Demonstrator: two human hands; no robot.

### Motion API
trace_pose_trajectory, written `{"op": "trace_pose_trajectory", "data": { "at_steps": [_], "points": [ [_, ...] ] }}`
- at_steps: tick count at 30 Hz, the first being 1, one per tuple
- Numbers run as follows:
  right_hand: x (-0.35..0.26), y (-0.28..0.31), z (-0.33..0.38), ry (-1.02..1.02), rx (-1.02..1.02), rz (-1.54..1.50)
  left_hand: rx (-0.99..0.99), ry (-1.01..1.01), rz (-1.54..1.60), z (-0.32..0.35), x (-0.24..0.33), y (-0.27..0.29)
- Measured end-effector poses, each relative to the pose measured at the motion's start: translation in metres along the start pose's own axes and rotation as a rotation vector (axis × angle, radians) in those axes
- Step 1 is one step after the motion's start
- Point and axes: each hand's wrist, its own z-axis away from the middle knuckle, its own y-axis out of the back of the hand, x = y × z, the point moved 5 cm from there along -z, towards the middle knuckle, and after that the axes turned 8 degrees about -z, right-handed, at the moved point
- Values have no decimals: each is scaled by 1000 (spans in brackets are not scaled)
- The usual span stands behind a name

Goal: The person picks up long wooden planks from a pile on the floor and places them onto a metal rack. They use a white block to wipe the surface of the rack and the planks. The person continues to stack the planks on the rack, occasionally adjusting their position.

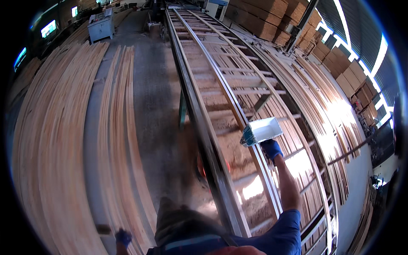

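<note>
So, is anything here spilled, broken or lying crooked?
Yes: sawdust lies heaped under the long metal frame, between its rails. The right hand, in a blue glove, holds a white tub tilted over the frame. The left hand holds a brush handle. The strips lie in neat rows.

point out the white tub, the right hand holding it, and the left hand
white tub (263, 129), head view, on its pale side wall
right hand (271, 148), head view, on the back of the blue glove under the tub
left hand (123, 236), head view, on the blue glove at the lower edge
</note>
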Motion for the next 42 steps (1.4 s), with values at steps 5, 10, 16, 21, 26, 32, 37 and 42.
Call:
{"op": "trace_pose_trajectory", "data": {
  "at_steps": [5, 10, 16, 21, 26, 32, 37, 42],
  "points": [
    [-141, -65, -167, -172, -50, -35, 102, 328, 108, -54, 57, -19],
    [-251, -110, -332, -210, -6, -86, 95, 34, -132, -218, 383, -63],
    [-371, -154, -543, -157, 44, -39, -13, -631, -356, -284, 899, -246],
    [-470, -229, -746, -117, -20, -33, 47, -573, -286, -378, 1099, -288],
    [-564, -290, -948, -183, -82, -125, 133, -169, -100, -481, 1100, -263],
    [-669, -349, -1201, 1, 20, -91, 201, 279, 170, -557, 1129, -280],
    [-789, -393, -1335, -75, 10, 56, 186, 121, 130, -655, 1352, -291],
    [-888, -446, -1510, -84, -6, -73, 182, -441, -241, -735, 1783, -390]
  ]
}}
